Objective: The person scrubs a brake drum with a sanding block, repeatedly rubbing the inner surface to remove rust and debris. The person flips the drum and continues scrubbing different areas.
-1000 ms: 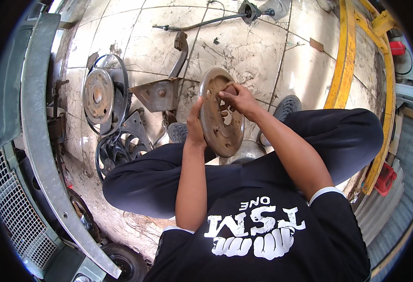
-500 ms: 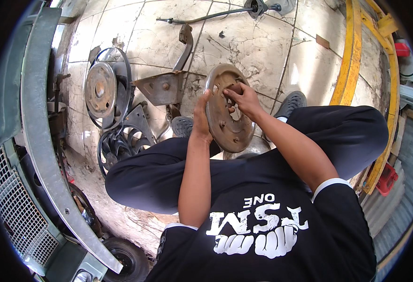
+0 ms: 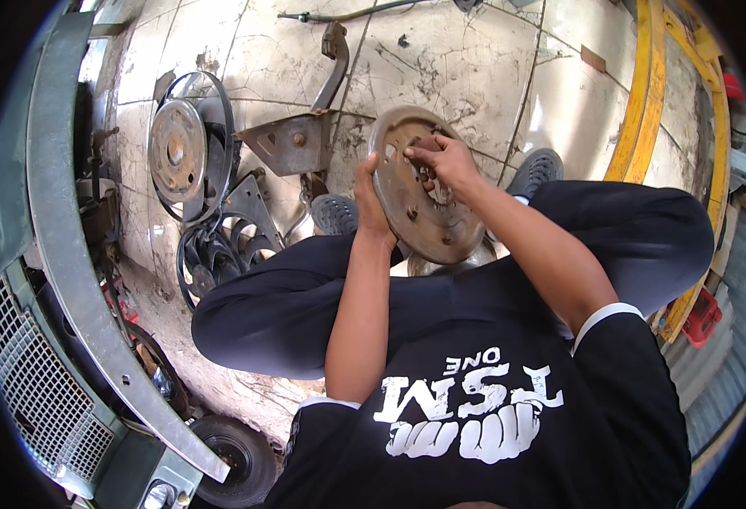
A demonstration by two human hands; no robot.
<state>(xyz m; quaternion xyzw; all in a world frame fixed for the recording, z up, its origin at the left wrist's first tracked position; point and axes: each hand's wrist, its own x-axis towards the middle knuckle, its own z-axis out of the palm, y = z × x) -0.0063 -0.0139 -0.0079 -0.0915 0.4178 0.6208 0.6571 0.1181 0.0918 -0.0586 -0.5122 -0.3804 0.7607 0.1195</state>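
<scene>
A round, rusty metal disc (image 3: 420,216) with several holes stands tilted above my lap. My left hand (image 3: 372,199) grips its left rim, the fingers partly hidden behind it. Pinched in my right hand (image 3: 449,165) is a small dark-brown piece (image 3: 429,144), perhaps folded sandpaper, pressed to the disc's face near the centre opening. Under the disc's lower edge a rounded metal part (image 3: 481,256) shows between my legs, mostly covered.
Left on the tiled floor stand a similar rusty disc (image 3: 176,151), black fan-like parts (image 3: 220,254) and a pedal with its bracket (image 3: 292,146). A yellow metal frame (image 3: 642,93) rises on the right. A grey vehicle bumper (image 3: 67,229) runs along the left, near a small tyre (image 3: 258,458).
The disc has shifted slightly right and turned its face more toward view. My right hand has moved a little up and right across it, still pinching the brown piece.
</scene>
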